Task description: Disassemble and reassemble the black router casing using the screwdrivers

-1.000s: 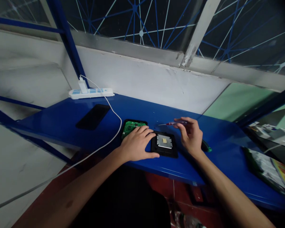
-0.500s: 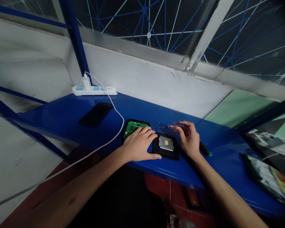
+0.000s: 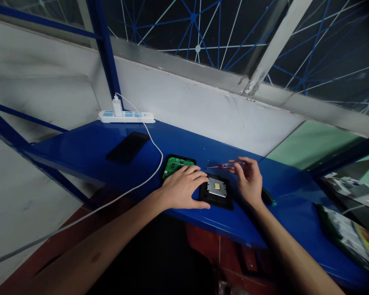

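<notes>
Slip risk
We grip the screwdriver (image 3: 225, 165) in R hand (image 3: 249, 178), tip near the black cover (image 3: 217, 200) on the desk (image 3: 178, 141); a slip could scratch metal plate (image 3: 222, 189). Our L hand (image 3: 184, 187), splayed, overlaps green PCB (image 3: 174, 164); pressing may flex it, contact unclear.

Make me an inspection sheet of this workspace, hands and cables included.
Surface: blue table, slightly glossy.
Work things: green board in a dark case; black cover bearing a metal plate with a pale pad; screwdriver.
Clutter: black slab at left; tool, partly hidden, and packet at right.
Hands: left hand spread, partly covering the board; right hand grips the screwdriver, which points left.
Cables: white cable runs from a plug in the power strip.
Surroundings: wall, window, blue frame, green panel.
</notes>
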Demonstrator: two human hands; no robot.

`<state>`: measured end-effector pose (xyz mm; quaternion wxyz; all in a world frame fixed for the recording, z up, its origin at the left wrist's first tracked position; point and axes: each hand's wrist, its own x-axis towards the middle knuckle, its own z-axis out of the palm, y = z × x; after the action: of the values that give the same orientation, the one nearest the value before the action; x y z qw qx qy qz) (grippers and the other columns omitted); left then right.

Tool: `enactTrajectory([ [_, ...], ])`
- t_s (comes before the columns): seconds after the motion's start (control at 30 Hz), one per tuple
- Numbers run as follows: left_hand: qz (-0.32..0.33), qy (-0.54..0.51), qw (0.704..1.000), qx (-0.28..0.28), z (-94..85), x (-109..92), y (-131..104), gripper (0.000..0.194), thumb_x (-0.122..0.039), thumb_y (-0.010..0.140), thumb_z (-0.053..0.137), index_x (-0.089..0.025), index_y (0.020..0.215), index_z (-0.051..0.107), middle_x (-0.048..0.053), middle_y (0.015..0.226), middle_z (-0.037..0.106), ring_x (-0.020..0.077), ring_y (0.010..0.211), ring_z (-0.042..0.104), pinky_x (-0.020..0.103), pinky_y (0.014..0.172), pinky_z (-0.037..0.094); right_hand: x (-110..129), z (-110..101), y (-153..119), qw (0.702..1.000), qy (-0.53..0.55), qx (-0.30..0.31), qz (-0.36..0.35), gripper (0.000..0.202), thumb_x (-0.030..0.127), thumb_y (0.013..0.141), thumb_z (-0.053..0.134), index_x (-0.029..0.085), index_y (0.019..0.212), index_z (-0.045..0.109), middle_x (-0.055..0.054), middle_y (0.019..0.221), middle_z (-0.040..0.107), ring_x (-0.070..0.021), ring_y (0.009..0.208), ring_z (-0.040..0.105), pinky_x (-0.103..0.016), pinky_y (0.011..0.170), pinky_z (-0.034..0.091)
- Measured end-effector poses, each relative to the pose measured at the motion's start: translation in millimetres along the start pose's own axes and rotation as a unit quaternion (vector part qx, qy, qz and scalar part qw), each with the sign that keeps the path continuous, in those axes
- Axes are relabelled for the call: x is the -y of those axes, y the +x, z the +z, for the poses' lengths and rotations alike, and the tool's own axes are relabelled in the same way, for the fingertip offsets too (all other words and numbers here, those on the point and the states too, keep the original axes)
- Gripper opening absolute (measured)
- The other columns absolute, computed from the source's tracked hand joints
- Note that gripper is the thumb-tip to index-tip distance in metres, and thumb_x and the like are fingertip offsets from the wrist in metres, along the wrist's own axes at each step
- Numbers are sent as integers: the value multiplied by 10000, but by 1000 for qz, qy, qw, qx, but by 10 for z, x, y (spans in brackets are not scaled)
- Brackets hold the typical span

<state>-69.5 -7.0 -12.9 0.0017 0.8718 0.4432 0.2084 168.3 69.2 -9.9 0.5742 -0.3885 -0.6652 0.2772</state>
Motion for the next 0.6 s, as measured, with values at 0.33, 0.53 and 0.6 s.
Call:
enactTrajectory([
  [0.33,12,-19,1000,7,-15,12,-2,667,-743,846,563,-232,1269,634,32,1330,652,286,1324,471,455,1105,350,-68,-62,120,983,133,-37,119,369,470,853,700,229,1119,614,5,809,720,-149,620,690,-349,629,622],
  [0.53,16,-19,1000,-2,-22,-3,2,627,-716,845,591,-222,1227,650,28,1304,667,283,1281,498,438,1083,357,-78,-42,103,976,145,-5,162,403,481,810,736,222,1102,632,-12,817,750,-161,603,706,-350,631,611],
  [0.6,17,-18,1000,-1,-24,-4,2,620,-713,848,590,-225,1225,650,29,1304,666,280,1275,503,433,1074,362,-64,-29,95,975,143,9,168,402,478,809,737,223,1103,635,-15,825,754,-167,619,715,-356,643,616],
])
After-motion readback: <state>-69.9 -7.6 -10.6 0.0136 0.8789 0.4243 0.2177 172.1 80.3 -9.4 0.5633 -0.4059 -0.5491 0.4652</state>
